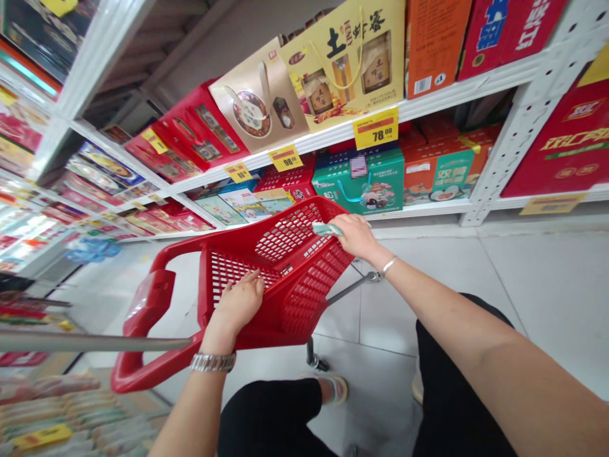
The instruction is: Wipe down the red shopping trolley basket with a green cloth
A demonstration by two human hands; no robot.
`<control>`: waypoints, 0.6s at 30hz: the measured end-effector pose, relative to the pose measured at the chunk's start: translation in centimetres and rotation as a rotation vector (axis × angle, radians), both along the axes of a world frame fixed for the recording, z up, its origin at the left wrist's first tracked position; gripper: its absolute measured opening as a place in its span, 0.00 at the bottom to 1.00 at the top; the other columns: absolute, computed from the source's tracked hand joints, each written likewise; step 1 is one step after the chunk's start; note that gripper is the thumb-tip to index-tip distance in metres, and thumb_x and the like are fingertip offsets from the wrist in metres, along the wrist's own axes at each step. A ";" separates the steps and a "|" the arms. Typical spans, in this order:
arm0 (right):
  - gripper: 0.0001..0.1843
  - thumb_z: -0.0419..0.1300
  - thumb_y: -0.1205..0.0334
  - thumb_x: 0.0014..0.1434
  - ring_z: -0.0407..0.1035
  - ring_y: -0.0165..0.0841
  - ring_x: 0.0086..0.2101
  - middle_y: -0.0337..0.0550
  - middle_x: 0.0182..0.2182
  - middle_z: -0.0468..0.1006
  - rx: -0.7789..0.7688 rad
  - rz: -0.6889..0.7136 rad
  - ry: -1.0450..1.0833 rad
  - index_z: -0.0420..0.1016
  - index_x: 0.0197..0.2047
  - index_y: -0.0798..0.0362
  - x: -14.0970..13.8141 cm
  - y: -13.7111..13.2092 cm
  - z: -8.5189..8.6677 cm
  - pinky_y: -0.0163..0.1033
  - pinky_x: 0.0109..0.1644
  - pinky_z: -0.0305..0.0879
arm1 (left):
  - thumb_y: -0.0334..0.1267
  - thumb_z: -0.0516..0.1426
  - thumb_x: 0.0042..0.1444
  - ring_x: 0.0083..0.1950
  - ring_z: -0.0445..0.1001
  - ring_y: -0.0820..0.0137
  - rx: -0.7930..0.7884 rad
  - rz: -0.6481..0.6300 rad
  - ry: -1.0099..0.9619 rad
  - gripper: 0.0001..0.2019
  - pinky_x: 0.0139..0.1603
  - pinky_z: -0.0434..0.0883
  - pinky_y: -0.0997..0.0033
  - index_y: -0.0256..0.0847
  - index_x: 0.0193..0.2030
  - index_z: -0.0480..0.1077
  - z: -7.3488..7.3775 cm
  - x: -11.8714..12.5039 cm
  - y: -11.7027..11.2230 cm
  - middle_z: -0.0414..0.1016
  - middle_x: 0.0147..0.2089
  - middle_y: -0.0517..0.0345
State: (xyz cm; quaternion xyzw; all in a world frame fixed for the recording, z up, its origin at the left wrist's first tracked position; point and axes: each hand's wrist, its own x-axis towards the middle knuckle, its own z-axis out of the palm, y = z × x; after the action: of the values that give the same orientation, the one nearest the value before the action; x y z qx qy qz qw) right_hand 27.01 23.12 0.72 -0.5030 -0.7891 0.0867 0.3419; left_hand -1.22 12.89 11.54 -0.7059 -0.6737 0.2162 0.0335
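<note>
Red shopping cart [280, 312], one unit: standing on pale floor tiles [561, 279], its front end lying just beside white shelving [488, 171]. Right hand [354, 235], one: from my remote feed I am seeing it at the cart's front end, fingers curling round a folded pale cloth [325, 229]; whether the cloth is touching the cart I cannot tell. Left hand [242, 299], one: resting over the cart's near side, towards the handle [164, 292], fingers loosely spread and slightly bent, holding nothing that I am seeing. Green gift box [340, 171], one: sitting on the shelving beyond the cart's front end. Grey pole [85, 341], one: crossing the cart's handle. Progress: I am judging a wipe-down to be under way at the cart's front end; which surfaces are finished I cannot tell. Handle end: lying well apart from the cloth, so I am listing it as possibly remaining.
</note>
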 end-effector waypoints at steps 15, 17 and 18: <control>0.23 0.52 0.75 0.61 0.61 0.44 0.56 0.54 0.57 0.69 0.275 -0.027 0.345 0.75 0.57 0.51 -9.7 -6.2 -6.9 0.55 0.64 0.62 | 0.39 0.39 0.71 0.63 0.75 0.59 -0.015 0.125 -0.030 0.25 0.65 0.69 0.59 0.37 0.63 0.70 -0.2 0.3 2.4 0.71 0.68 0.46; 0.21 0.53 0.75 0.63 0.62 0.42 0.55 0.53 0.56 0.71 0.311 0.181 0.262 0.76 0.55 0.50 -11.5 -7.8 -7.4 0.52 0.60 0.65 | 0.38 0.39 0.71 0.62 0.76 0.60 -0.009 0.113 -0.032 0.25 0.63 0.70 0.60 0.37 0.62 0.71 -0.3 0.2 2.6 0.73 0.66 0.45; 0.20 0.54 0.75 0.63 0.63 0.40 0.54 0.51 0.54 0.72 0.328 0.315 0.195 0.76 0.54 0.49 -12.3 -8.7 -7.6 0.49 0.58 0.66 | 0.37 0.39 0.71 0.62 0.76 0.61 -0.010 0.103 -0.033 0.25 0.63 0.70 0.62 0.37 0.61 0.71 -0.3 0.2 2.7 0.74 0.66 0.46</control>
State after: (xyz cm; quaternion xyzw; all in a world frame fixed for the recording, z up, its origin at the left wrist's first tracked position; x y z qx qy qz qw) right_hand 14.71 14.43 -6.87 -0.3008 -0.8245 0.0577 0.4758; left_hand -1.06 15.55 11.23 -0.6740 -0.7084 0.2094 0.0080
